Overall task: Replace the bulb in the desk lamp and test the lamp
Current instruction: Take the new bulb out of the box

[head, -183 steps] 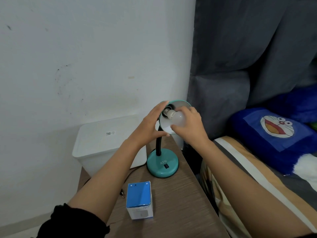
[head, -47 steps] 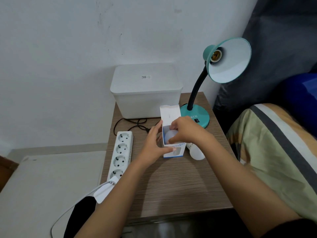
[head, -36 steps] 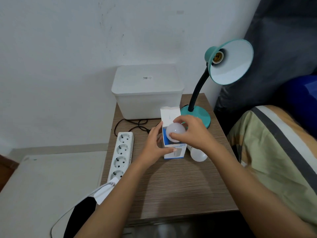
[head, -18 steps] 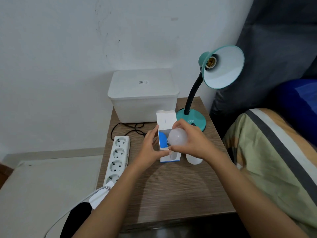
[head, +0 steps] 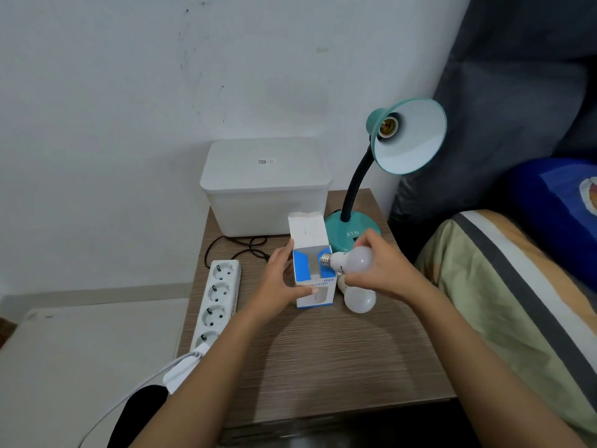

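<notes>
A teal desk lamp (head: 352, 231) stands at the back right of the wooden table (head: 323, 357); its shade (head: 410, 140) faces me and the brass socket (head: 386, 126) is empty. My right hand (head: 381, 270) holds a white bulb (head: 350, 260) sideways, screw base pointing left, just clear of the box mouth. My left hand (head: 281, 279) grips the open blue-and-white bulb box (head: 311, 273), which stands upright with its flap up. A second white bulb (head: 358, 299) lies on the table right of the box, under my right hand.
A white lidded storage box (head: 265, 185) sits at the back against the wall. A white power strip (head: 216, 302) lies along the table's left edge, with a black cord (head: 239, 250) coiled behind it. A bed with a striped blanket (head: 517, 302) borders the right side.
My right hand has pulled the bulb out of the box and turned it sideways, so its screw base now shows. Five seconds ago both hands were at the lamp shade unscrewing a bulb.
</notes>
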A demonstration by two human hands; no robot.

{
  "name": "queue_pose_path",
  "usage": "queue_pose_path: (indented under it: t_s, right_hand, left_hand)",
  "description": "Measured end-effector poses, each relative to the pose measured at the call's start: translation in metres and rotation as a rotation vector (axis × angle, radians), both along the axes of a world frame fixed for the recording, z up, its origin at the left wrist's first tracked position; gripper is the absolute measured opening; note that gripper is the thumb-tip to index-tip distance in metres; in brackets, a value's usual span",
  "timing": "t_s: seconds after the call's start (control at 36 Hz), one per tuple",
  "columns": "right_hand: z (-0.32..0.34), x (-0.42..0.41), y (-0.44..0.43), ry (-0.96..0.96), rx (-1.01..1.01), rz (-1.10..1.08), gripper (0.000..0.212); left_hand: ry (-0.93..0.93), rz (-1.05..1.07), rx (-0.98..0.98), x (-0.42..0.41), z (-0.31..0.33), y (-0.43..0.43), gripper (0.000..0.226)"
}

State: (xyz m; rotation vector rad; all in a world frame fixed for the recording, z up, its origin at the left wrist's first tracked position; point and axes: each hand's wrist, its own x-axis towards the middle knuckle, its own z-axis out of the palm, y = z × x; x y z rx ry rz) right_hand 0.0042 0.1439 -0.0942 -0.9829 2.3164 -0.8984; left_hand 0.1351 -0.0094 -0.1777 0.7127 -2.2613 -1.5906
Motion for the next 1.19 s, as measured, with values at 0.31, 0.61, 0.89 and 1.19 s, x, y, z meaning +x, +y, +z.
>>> queue_pose_path:
  t_s: [0.31, 0.61, 0.89, 1.19]
  right_hand:
    - [-0.016, 0.009, 0.007, -0.014, -0.073, -0.143, 0.043]
    - [-0.036, 0.003, -0.007, -0.097, -0.212, -0.343, 0.043]
    - [-0.031, -0.021, -0.041, -0.313, -0.396, -0.458, 0.029]
    - [-0.029, -0.040, -0.059, -0.439, -0.397, -0.470, 0.036]
  left_hand:
    - [0.007, -0.006, -0.018, 0.001, 0.004, 0.003, 0.099]
    - [0.041, -0.005, -0.034, 0.002, 0.004, 0.005, 0.092]
    - [0.073, -0.001, -0.021, 0.004, 0.001, 0.005, 0.087]
    - [0.120, -0.010, 0.054, 0.006, 0.000, 0.008, 0.086]
